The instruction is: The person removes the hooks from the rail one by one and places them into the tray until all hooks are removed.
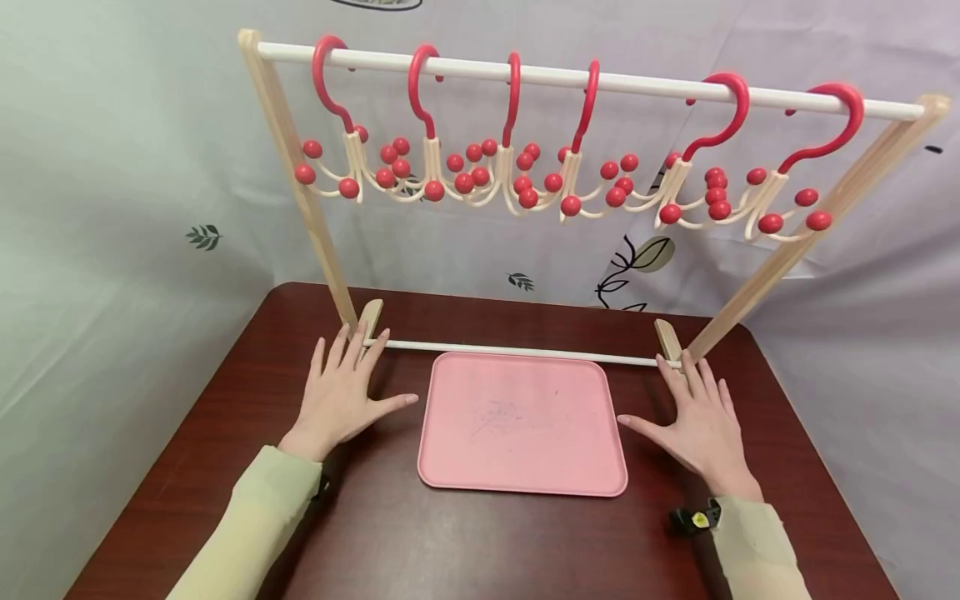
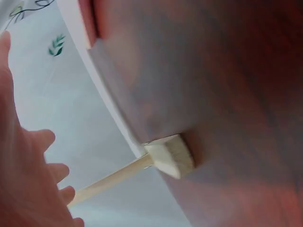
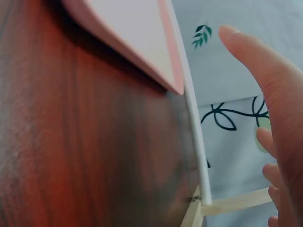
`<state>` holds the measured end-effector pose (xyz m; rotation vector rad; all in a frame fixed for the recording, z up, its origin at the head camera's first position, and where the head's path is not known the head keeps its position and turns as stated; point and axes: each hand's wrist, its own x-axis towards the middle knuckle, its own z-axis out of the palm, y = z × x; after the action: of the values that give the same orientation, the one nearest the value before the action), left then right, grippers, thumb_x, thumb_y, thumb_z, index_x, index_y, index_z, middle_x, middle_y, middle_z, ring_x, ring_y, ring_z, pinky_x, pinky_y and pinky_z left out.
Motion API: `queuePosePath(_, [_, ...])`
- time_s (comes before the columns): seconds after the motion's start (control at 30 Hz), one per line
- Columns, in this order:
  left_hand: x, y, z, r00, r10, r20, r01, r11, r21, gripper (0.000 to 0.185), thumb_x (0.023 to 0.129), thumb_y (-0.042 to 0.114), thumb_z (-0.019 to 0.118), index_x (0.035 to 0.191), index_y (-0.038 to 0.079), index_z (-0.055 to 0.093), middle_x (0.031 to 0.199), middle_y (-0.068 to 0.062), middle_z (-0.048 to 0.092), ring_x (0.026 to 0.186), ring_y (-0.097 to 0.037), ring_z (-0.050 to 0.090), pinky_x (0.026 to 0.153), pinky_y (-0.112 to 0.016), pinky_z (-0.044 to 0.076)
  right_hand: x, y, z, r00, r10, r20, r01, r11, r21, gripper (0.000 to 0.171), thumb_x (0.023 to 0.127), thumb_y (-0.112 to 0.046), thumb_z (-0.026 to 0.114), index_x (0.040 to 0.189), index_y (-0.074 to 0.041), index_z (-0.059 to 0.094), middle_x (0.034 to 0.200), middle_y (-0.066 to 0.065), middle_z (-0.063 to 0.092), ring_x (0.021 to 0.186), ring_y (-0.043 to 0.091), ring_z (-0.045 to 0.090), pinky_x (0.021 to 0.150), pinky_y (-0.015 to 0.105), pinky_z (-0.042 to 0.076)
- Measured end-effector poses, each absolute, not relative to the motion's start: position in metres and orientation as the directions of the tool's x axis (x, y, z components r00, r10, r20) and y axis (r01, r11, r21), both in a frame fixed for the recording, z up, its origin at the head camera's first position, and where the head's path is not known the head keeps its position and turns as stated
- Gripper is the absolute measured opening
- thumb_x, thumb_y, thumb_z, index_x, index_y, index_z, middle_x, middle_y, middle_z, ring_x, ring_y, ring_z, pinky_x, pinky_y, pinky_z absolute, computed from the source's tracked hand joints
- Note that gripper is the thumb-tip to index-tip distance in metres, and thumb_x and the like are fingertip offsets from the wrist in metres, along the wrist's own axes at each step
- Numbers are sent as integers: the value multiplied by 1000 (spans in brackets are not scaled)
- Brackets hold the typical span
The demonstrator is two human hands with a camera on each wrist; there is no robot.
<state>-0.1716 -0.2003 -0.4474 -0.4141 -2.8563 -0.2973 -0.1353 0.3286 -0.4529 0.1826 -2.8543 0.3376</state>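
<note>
My left hand (image 1: pixel 339 402) is over the table left of the pink tray (image 1: pixel 521 423), fingers spread and straight, thumb pointing toward the tray. Its fingertips overlap the left foot (image 1: pixel 372 315) of the wooden rack in the head view. On the other side my right hand (image 1: pixel 702 423) is spread the same way, thumb near the tray's right edge and fingertips by the rack's right foot (image 1: pixel 667 337). Neither hand holds anything. Several hangers with red hooks, such as the leftmost hanger (image 1: pixel 351 150), hang from the rack's white top rod (image 1: pixel 637 82); red balls tip their cream arms.
The rack's lower white rod (image 1: pixel 487 350) runs just behind the tray. Two slanting wooden posts, left post (image 1: pixel 303 192) and right post (image 1: pixel 795 250), carry the top rod. A dark red-brown table (image 1: pixel 480 550) lies beneath, with a pale leaf-printed cloth (image 1: pixel 450 258) behind it.
</note>
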Motion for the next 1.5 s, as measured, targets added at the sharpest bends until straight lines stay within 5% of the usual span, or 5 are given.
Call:
queuePosePath(0.3, [-182, -204, -406, -656, 93, 749, 473, 824, 312, 71, 81, 41, 81, 141, 8, 61, 136, -18, 60, 125, -39, 52, 106, -59, 33, -133, 324, -423, -923, -11, 384, -181, 895, -407, 98, 78, -57, 83, 153, -5, 45, 163, 20, 29, 150, 39, 21, 120, 57, 16])
queuePosePath(0.43, [-188, -207, -383, -572, -96, 814, 502, 745, 440, 58, 81, 25, 85, 133, 7, 67, 127, -13, 66, 117, -36, 57, 94, -54, 42, -130, 320, -405, -886, 81, 456, -199, 823, -533, 82, 79, -38, 89, 148, -8, 54, 159, 10, 39, 147, 33, 33, 114, 61, 29])
queuePosePath(0.67, [-204, -214, -354, -651, -339, 679, 410, 595, 691, 62, 83, 26, 86, 140, 19, 61, 133, -5, 60, 116, -25, 57, 95, -29, 43, -123, 311, -358, -749, 327, 576, -262, 652, -711, 56, 78, -10, 90, 131, -16, 72, 135, 0, 65, 126, 10, 57, 107, 23, 41])
queuePosePath(1.03, [-233, -218, -332, -823, -373, 427, 253, 433, 865, 66, 88, 37, 81, 146, 24, 53, 141, -1, 57, 121, -22, 59, 103, -32, 48, -111, 298, -263, -594, 537, 599, -551, 271, -789, 44, 73, 9, 85, 116, 7, 73, 119, 17, 71, 110, 21, 68, 106, 30, 45])
queuePosePath(1.5, [-247, -219, -334, -758, -483, 438, 202, 465, 862, 37, 88, 31, 81, 125, 25, 75, 114, -2, 72, 96, -16, 71, 78, -22, 57, -141, 291, -209, -560, 603, 568, -477, 325, -816, 46, 75, -8, 91, 118, -7, 75, 120, 12, 70, 113, 21, 65, 105, 25, 45])
